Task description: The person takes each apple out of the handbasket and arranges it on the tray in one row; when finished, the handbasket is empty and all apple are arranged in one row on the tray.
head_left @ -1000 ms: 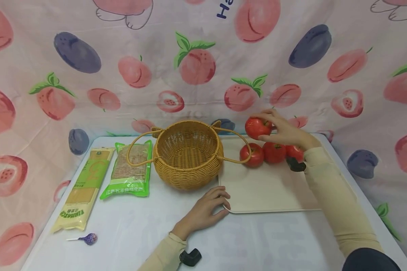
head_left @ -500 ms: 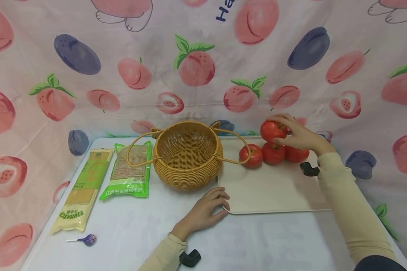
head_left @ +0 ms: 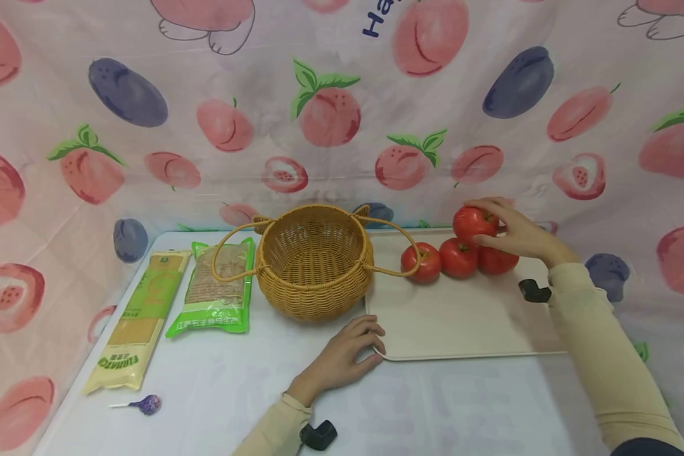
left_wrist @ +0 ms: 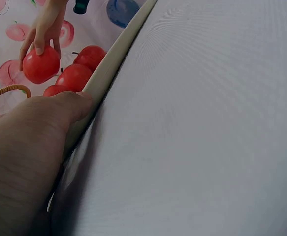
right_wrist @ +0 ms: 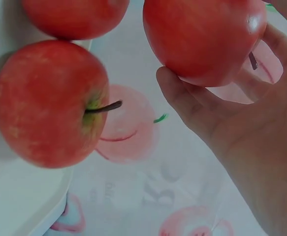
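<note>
My right hand point(head_left: 519, 235) grips a red apple point(head_left: 472, 223), thumb below and fingers over its top. This apple is over the back of a cream tray point(head_left: 456, 323), above a row of three apples. They are a left apple point(head_left: 423, 263), a middle apple point(head_left: 458, 258) and a right apple point(head_left: 498, 259). In the right wrist view, the held apple point(right_wrist: 205, 39) appears apart from a stemmed apple point(right_wrist: 49, 103). My left hand point(head_left: 342, 354) holds the tray's near left corner, its thumb point(left_wrist: 77, 104) along the rim. Its other fingers are hidden in the left wrist view.
A wicker basket point(head_left: 313, 294) with two looped handles stands left of the tray, its right handle reaching over the left apple. Farther left lie a green-edged bag point(head_left: 219, 285), a long noodle packet point(head_left: 139, 316) and a lollipop point(head_left: 148, 404). A fruit-print cloth hangs behind.
My right hand has carried the held apple rightward and slightly down, from above the left apple to above the middle and right ones. My left hand stays at the tray's corner.
</note>
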Tool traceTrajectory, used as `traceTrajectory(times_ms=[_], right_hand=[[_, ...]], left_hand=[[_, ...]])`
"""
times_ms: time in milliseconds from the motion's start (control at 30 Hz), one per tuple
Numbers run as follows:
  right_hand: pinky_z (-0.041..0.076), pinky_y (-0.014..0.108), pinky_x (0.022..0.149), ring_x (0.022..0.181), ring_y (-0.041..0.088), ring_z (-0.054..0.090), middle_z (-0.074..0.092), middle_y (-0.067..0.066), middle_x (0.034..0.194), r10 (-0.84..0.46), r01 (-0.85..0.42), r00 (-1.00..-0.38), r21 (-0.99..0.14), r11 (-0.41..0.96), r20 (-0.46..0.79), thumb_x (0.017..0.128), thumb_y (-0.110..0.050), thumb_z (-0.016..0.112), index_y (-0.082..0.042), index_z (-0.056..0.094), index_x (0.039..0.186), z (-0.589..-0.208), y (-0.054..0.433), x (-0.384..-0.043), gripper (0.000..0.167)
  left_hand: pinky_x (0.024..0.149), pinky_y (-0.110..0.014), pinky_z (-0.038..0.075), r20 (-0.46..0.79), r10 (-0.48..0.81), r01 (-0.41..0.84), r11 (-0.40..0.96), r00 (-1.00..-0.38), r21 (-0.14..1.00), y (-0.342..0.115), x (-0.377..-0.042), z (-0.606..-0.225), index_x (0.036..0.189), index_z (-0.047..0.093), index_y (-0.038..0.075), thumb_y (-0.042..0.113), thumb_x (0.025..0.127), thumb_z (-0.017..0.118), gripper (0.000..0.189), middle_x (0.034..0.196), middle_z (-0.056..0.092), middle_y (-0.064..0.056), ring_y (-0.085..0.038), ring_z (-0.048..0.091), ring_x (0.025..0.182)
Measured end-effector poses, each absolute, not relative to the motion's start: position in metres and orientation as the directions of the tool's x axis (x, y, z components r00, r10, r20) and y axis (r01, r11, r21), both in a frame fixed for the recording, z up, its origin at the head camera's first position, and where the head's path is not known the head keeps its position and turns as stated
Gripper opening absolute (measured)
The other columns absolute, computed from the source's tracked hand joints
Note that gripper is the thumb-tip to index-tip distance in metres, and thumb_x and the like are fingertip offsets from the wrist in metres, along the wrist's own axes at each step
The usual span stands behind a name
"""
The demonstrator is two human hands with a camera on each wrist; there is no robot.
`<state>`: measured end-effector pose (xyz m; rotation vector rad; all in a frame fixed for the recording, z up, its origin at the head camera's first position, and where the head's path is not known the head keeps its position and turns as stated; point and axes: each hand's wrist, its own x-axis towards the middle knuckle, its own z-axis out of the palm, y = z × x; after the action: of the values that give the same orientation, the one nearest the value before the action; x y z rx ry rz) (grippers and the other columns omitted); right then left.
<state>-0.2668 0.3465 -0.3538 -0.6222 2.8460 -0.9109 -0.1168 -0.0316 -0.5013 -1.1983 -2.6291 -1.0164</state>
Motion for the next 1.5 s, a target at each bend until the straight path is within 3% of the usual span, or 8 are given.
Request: traceTrajectory(times_ms=[733, 867, 967, 1067, 1233, 1433, 1500], right_hand=[[0.045, 0.061, 0.093, 0.124, 0.039, 0.035, 0.023, 0.017, 0.147, -0.318, -0.258, -0.948, -0.555, 0.790, -0.012, 0.084, -0.029, 0.071, -0.030, 0.034, 0.144, -0.355, 0.382, -0.257, 0.071], [0.049, 0.039, 0.087, 0.120, 0.036, 0.037, 0.029, 0.019, 0.141, -0.296, -0.245, -0.955, -0.556, 0.794, -0.002, 0.084, -0.027, 0.072, -0.029, 0.034, 0.145, -0.353, 0.386, -0.254, 0.072], [0.046, 0.022, 0.078, 0.116, 0.034, 0.038, 0.032, 0.019, 0.136, -0.281, -0.238, -0.960, -0.547, 0.803, 0.006, 0.083, -0.029, 0.072, -0.030, 0.033, 0.145, -0.351, 0.391, -0.252, 0.073], [0.051, 0.027, 0.079, 0.114, 0.035, 0.038, 0.033, 0.020, 0.133, -0.266, -0.227, -0.964, -0.537, 0.812, 0.005, 0.084, -0.031, 0.072, -0.031, 0.032, 0.146, -0.350, 0.397, -0.250, 0.074], [0.049, 0.061, 0.089, 0.119, 0.041, 0.034, 0.028, 0.022, 0.138, -0.241, -0.190, -0.970, -0.540, 0.820, -0.024, 0.084, -0.034, 0.070, -0.032, 0.027, 0.148, -0.351, 0.405, -0.246, 0.077], [0.050, 0.059, 0.091, 0.120, 0.046, 0.034, 0.025, 0.024, 0.140, -0.237, -0.194, -0.972, -0.526, 0.828, -0.014, 0.084, -0.030, 0.071, -0.022, 0.028, 0.148, -0.356, 0.414, -0.244, 0.078], [0.047, 0.063, 0.092, 0.120, 0.047, 0.033, 0.024, 0.025, 0.140, -0.236, -0.189, -0.971, -0.532, 0.826, -0.022, 0.084, -0.029, 0.071, -0.022, 0.027, 0.148, -0.358, 0.418, -0.243, 0.078]], left_hand=[[0.116, -0.036, 0.033, 0.321, 0.640, 0.686, 0.468, -0.698, 0.558, -0.032, -0.118, -0.501, 0.094, 0.063, 0.025, 0.028, 0.092, 0.062, 0.004, 0.124, 0.056, 0.006, -0.017, 0.035, 0.138], [0.116, -0.036, 0.034, 0.334, 0.644, 0.698, 0.462, -0.688, 0.547, -0.032, -0.118, -0.502, 0.094, 0.063, 0.025, 0.029, 0.092, 0.061, 0.005, 0.124, 0.056, 0.006, -0.018, 0.036, 0.138], [0.115, -0.037, 0.034, 0.349, 0.647, 0.712, 0.460, -0.678, 0.530, -0.032, -0.118, -0.503, 0.095, 0.063, 0.025, 0.029, 0.093, 0.060, 0.005, 0.124, 0.056, 0.005, -0.019, 0.037, 0.137], [0.116, -0.036, 0.034, 0.344, 0.647, 0.707, 0.460, -0.681, 0.537, -0.032, -0.118, -0.503, 0.094, 0.063, 0.025, 0.028, 0.092, 0.061, 0.004, 0.124, 0.056, 0.005, -0.019, 0.036, 0.137], [0.116, -0.035, 0.033, 0.332, 0.644, 0.698, 0.467, -0.689, 0.544, -0.032, -0.117, -0.502, 0.094, 0.063, 0.025, 0.028, 0.092, 0.062, 0.003, 0.124, 0.057, 0.006, -0.018, 0.036, 0.138], [0.116, -0.036, 0.034, 0.334, 0.643, 0.696, 0.459, -0.689, 0.553, -0.032, -0.118, -0.502, 0.094, 0.063, 0.025, 0.027, 0.091, 0.062, 0.004, 0.124, 0.057, 0.005, -0.018, 0.036, 0.138], [0.116, -0.036, 0.033, 0.331, 0.642, 0.693, 0.460, -0.692, 0.555, -0.032, -0.119, -0.503, 0.094, 0.063, 0.025, 0.028, 0.092, 0.062, 0.004, 0.124, 0.056, 0.005, -0.017, 0.035, 0.138]])
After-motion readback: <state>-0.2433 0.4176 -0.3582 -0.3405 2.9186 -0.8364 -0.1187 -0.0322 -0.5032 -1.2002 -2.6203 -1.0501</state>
